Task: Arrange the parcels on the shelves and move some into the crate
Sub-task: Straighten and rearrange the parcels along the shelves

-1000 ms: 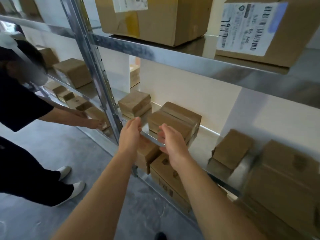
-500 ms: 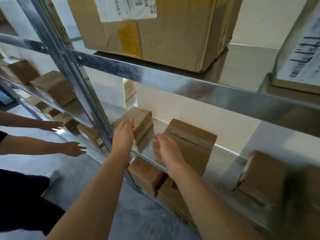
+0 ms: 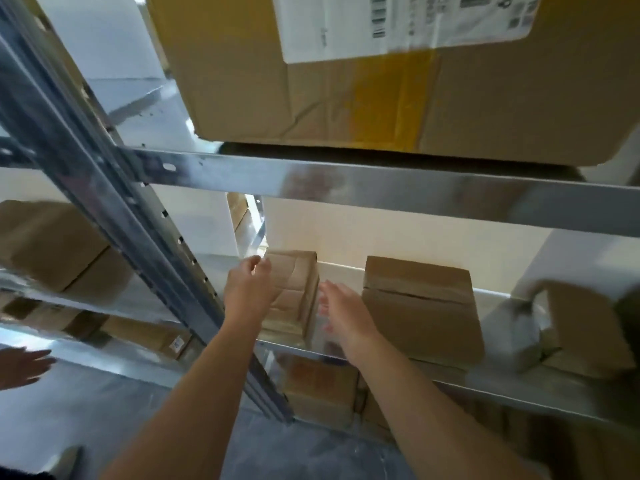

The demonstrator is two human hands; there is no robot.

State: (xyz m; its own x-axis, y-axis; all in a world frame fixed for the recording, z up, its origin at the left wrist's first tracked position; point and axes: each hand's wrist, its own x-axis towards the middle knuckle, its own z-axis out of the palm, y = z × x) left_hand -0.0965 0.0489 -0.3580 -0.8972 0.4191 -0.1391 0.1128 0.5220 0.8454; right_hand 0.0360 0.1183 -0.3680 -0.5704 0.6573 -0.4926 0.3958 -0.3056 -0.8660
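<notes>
Left hand [image 3: 247,289] beside the left flank of a small parcel [image 3: 294,285], fingers loosely bent over its far top edge; whether they clasp it cannot be told through the blur; right hand [image 3: 346,317] open, fingers straight, entering the gap between this parcel and a second parcel [image 3: 419,306] to its right. The two hands bracket the small parcel, a placing that suits lifting or sliding it from both sides. The small parcel rests on the middle shelf [image 3: 519,396], close to the upright post [image 3: 121,220], apparently atop another of like size; its long axis runs from the shelf's front edge toward the back wall, short end facing the person, taped top upward. A large box [image 3: 381,98] with a printed label sits on the shelf above; another person's hand [image 3: 24,367] shows at far left; no crate in view.
</notes>
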